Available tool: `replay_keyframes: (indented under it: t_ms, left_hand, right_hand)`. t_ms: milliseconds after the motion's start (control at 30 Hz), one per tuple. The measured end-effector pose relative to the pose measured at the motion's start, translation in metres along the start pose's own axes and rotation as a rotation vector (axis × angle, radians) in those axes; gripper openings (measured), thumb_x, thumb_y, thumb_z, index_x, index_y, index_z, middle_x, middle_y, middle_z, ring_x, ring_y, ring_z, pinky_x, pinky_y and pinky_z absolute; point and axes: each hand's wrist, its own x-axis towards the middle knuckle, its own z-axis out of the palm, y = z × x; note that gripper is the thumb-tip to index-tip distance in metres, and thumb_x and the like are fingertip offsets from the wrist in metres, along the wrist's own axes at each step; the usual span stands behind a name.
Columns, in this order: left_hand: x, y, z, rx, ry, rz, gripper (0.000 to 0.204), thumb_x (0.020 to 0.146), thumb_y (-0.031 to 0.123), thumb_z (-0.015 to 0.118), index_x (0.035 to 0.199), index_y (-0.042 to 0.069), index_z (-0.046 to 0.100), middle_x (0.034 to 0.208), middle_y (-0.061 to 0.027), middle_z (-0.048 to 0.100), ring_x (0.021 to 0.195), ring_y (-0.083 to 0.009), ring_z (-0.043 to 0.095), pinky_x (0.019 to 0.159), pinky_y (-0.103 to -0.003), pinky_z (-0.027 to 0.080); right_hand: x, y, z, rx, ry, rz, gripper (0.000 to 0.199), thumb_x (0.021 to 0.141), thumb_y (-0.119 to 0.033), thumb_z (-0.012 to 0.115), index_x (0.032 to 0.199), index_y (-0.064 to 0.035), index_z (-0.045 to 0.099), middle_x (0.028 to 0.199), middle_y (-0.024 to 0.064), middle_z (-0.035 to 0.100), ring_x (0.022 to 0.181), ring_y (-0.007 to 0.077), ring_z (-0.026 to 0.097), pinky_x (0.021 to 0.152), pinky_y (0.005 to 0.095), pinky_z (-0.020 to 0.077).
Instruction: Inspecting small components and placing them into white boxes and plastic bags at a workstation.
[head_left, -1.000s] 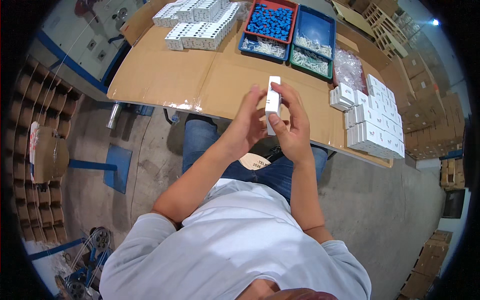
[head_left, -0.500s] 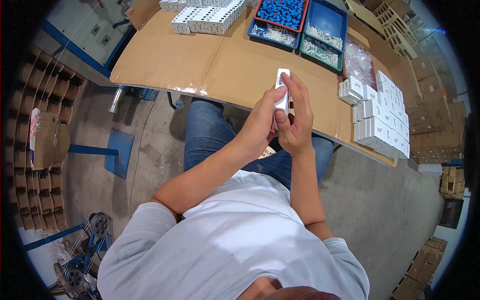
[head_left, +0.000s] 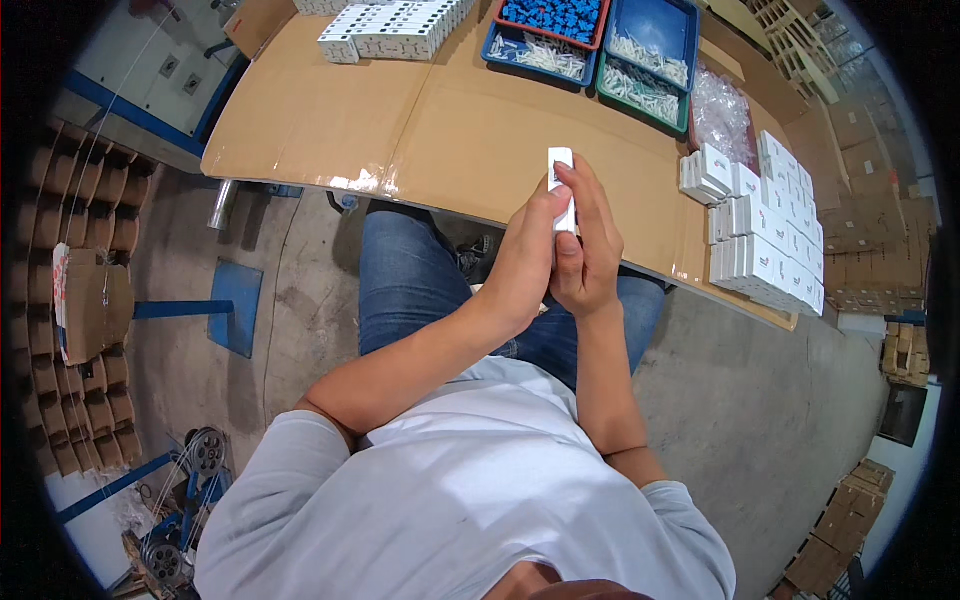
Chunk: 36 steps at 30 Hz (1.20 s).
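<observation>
A small white box stands on end between my two hands, just over the table's near edge. My left hand closes on it from the left, with the thumb pressed along its near face. On the other side, my right hand has its fingers around the box's right side and the thumb low against it. The palms hide most of the lower part of the box.
A cardboard-covered table spans the front. White boxes stand in rows at the far left and in stacks at the right. Trays hold blue pieces and white pieces; clear plastic bags lie beside them.
My hands stay closed around the box, with the left thumb and right fingers slightly shifted. The box now stands more upright. The whole view has shifted a little.
</observation>
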Motion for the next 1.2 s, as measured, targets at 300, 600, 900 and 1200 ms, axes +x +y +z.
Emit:
replay_keyframes:
  t_ms: [300,600,900,1200]
  left_hand:
    - [0.026,-0.01,-0.001,-0.003,0.059,-0.053,0.039,0.1,0.046,0.05,0.116,0.011,0.058,0.096,-0.0008,0.06,0.086,-0.0105,0.062,0.073,-0.026,0.051]
    - [0.037,-0.015,-0.014,-0.048,0.1,-0.101,0.039,0.1,0.046,0.05,0.116,0.011,0.057,0.099,-0.0002,0.059,0.088,-0.0098,0.061,0.074,-0.027,0.051]
    - [0.036,-0.012,-0.011,-0.157,0.127,-0.088,0.04,0.104,0.046,0.043,0.117,0.01,0.056,0.103,-0.0019,0.059,0.097,-0.0132,0.06,0.087,-0.031,0.049]
    - [0.042,-0.005,-0.022,-0.059,0.005,-0.122,0.051,0.104,0.048,0.044,0.136,0.009,0.052,0.116,-0.0032,0.06,0.109,-0.0124,0.059,0.095,-0.032,0.048]
  right_hand:
    - [-0.005,0.025,0.003,-0.004,-0.003,0.107,0.058,0.105,-0.042,0.048,0.136,0.0068,0.056,0.14,0.0343,0.052,0.123,0.0464,0.058,0.104,0.0464,0.0455]
    - [-0.007,0.04,0.014,0.012,-0.03,0.13,0.058,0.107,-0.043,0.045,0.135,0.0058,0.057,0.139,0.0336,0.053,0.122,0.0458,0.059,0.102,0.0454,0.0469]
    - [0.0,0.04,0.011,0.054,-0.076,0.187,0.062,0.106,-0.048,0.044,0.134,0.0048,0.059,0.139,0.032,0.055,0.123,0.044,0.059,0.102,0.0447,0.047]
    - [-0.004,0.048,0.014,0.107,-0.039,0.221,0.082,0.1,-0.065,0.045,0.145,0.0031,0.051,0.147,0.0316,0.049,0.136,0.0429,0.052,0.11,0.0438,0.0413]
